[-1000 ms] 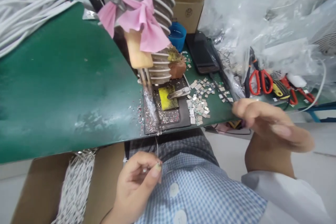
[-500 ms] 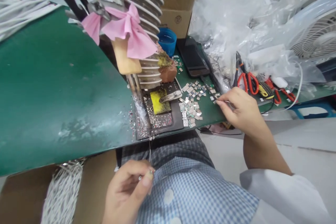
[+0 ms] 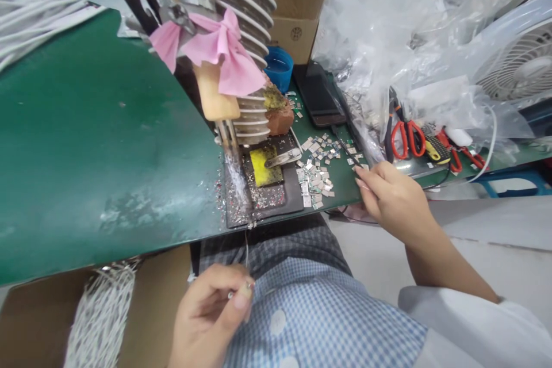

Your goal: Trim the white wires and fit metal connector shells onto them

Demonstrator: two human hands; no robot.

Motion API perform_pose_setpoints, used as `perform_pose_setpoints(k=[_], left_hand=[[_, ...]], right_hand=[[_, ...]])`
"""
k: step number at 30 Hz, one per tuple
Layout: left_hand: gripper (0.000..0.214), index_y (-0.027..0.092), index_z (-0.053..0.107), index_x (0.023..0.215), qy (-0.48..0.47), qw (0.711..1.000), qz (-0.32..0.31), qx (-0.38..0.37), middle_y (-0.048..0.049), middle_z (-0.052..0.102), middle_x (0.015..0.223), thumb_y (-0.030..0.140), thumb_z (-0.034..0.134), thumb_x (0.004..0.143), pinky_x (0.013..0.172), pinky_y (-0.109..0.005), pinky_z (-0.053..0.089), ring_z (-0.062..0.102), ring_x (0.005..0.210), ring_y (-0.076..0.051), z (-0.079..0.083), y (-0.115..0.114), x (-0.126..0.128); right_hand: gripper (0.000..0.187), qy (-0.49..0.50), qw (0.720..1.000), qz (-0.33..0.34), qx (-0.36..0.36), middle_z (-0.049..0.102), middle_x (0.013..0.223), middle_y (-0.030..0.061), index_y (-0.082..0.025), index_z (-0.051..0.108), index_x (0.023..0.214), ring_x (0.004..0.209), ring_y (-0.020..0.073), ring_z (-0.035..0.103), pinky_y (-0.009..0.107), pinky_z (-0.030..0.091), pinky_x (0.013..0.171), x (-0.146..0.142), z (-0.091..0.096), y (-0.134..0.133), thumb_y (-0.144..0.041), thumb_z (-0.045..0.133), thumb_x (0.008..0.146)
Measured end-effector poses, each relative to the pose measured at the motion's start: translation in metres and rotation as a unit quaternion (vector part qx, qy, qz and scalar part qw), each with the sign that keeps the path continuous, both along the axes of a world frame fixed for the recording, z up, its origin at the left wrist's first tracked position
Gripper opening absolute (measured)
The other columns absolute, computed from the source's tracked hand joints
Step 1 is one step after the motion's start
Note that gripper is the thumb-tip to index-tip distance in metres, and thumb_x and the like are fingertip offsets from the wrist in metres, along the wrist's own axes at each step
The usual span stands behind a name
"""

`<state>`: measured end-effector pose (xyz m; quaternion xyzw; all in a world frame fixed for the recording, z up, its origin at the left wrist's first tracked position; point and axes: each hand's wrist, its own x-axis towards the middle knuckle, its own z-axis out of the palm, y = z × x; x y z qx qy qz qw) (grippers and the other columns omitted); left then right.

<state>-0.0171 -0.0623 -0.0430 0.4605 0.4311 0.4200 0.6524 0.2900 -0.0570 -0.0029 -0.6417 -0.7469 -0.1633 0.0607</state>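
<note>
My left hand [image 3: 211, 313] is below the green table [image 3: 107, 144], in front of my checked shirt, its thumb and fingers pinched on a thin wire [image 3: 246, 250] that runs up to the table edge. My right hand [image 3: 394, 198] rests at the table's front edge, fingers curled and pinching at the small metal chips [image 3: 317, 169] scattered there; what sits between the fingertips is too small to see. A soldering iron [image 3: 207, 69] with a wooden handle and pink cloth hangs over a dark tray [image 3: 263, 190] holding a yellow sponge [image 3: 263, 165].
Red-handled scissors [image 3: 405, 138] and pliers lie at the right under clear plastic bags [image 3: 409, 40]. A dark phone [image 3: 317, 98], a blue cup [image 3: 278, 66], a cardboard box and a fan [image 3: 517, 63] stand behind. White cable bundles [image 3: 97, 322] hang in a box at the lower left.
My right hand came down from the air to the chips at the table edge, then drew slightly nearer. The left hand kept its pinch on the wire.
</note>
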Motion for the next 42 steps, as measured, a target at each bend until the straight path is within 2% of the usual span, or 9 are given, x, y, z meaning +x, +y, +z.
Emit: perform_pose_setpoints(k=[9, 15, 20, 23, 27, 29, 32, 36, 42], left_hand=[[0.014, 0.021, 0.068, 0.074, -0.005, 1.000, -0.004, -0.006, 0.0014, 0.061, 0.060, 0.032, 0.073, 0.080, 0.045, -0.018, 0.043, 0.051, 0.047, -0.009, 0.004, 0.000, 0.003], [0.019, 0.020, 0.066, 0.070, 0.013, 0.999, 0.022, -0.020, 0.0019, 0.059, 0.058, 0.034, 0.075, 0.078, 0.043, -0.018, 0.038, 0.049, 0.046, -0.009, 0.010, 0.000, 0.007], [0.012, 0.019, 0.067, 0.070, 0.094, 0.995, -0.009, 0.027, 0.0015, 0.061, 0.058, 0.022, 0.069, 0.082, 0.050, -0.020, 0.043, 0.055, 0.053, -0.011, 0.021, 0.009, 0.006], [0.011, 0.020, 0.067, 0.073, 0.110, 0.993, -0.027, 0.036, 0.0014, 0.066, 0.062, 0.016, 0.066, 0.083, 0.053, -0.019, 0.046, 0.059, 0.057, -0.011, 0.027, 0.014, 0.005], [0.010, 0.021, 0.067, 0.080, 0.089, 0.994, -0.047, 0.040, 0.0000, 0.073, 0.074, 0.014, 0.063, 0.086, 0.059, -0.018, 0.049, 0.065, 0.066, -0.011, 0.029, 0.017, 0.004], [0.012, 0.021, 0.067, 0.080, 0.081, 0.994, -0.063, 0.049, -0.0009, 0.074, 0.080, 0.012, 0.062, 0.086, 0.062, -0.019, 0.050, 0.067, 0.070, -0.012, 0.029, 0.018, 0.003], [0.013, 0.021, 0.068, 0.078, 0.072, 0.992, -0.082, 0.061, -0.0024, 0.074, 0.084, 0.010, 0.062, 0.085, 0.064, -0.020, 0.051, 0.067, 0.074, -0.013, 0.030, 0.018, 0.002], [0.014, 0.019, 0.067, 0.074, 0.087, 0.991, -0.066, 0.071, -0.0033, 0.072, 0.083, 0.008, 0.064, 0.082, 0.064, -0.022, 0.052, 0.066, 0.073, -0.014, 0.029, 0.016, 0.001], [0.016, 0.020, 0.064, 0.074, 0.100, 0.988, -0.076, 0.087, 0.0009, 0.071, 0.081, 0.005, 0.063, 0.081, 0.060, -0.016, 0.050, 0.064, 0.069, -0.009, 0.027, 0.013, 0.000]], right_hand=[[0.019, 0.113, 0.993, 0.022, -0.009, 0.062, 0.080, 0.0065, -0.014, 0.065, 0.102, 0.073, 0.0185, 0.063, 0.028, 0.050, 0.062, -0.003, 0.001, -0.008, -0.017, 0.048, 0.093], [0.013, 0.077, 0.996, 0.049, -0.012, 0.066, 0.082, 0.0078, -0.016, 0.064, 0.093, 0.072, 0.0202, 0.063, 0.030, 0.046, 0.060, 0.001, 0.000, 0.001, -0.018, 0.052, 0.091], [0.015, 0.053, 0.997, 0.055, -0.016, 0.065, 0.075, 0.0070, -0.017, 0.062, 0.087, 0.066, 0.0212, 0.061, 0.031, 0.043, 0.057, 0.005, 0.002, 0.006, -0.017, 0.047, 0.090], [0.012, 0.149, 0.987, 0.061, -0.014, 0.064, 0.074, 0.0059, -0.018, 0.059, 0.085, 0.068, 0.0208, 0.061, 0.031, 0.043, 0.059, -0.006, 0.013, 0.002, -0.016, 0.048, 0.090], [0.010, 0.423, 0.895, 0.081, -0.114, 0.063, 0.077, 0.0022, -0.021, 0.058, 0.083, 0.067, 0.0144, 0.059, 0.025, 0.045, 0.059, -0.045, 0.024, -0.007, -0.017, 0.053, 0.091], [0.012, 0.515, 0.828, 0.129, -0.181, 0.061, 0.074, 0.0009, -0.021, 0.058, 0.084, 0.067, 0.0130, 0.058, 0.024, 0.046, 0.059, -0.070, 0.019, -0.009, -0.015, 0.051, 0.090], [0.011, 0.591, 0.768, 0.163, -0.188, 0.060, 0.074, 0.0008, -0.020, 0.059, 0.085, 0.065, 0.0124, 0.056, 0.024, 0.045, 0.057, -0.102, 0.000, -0.006, -0.018, 0.050, 0.091], [0.012, 0.632, 0.733, 0.150, -0.199, 0.056, 0.071, 0.0001, -0.018, 0.059, 0.082, 0.062, 0.0114, 0.052, 0.023, 0.043, 0.054, -0.119, -0.018, -0.002, -0.022, 0.052, 0.091], [0.012, 0.645, 0.715, 0.143, -0.228, 0.055, 0.071, -0.0002, -0.018, 0.058, 0.081, 0.062, 0.0111, 0.051, 0.022, 0.042, 0.054, -0.118, -0.017, -0.004, -0.023, 0.052, 0.090]])
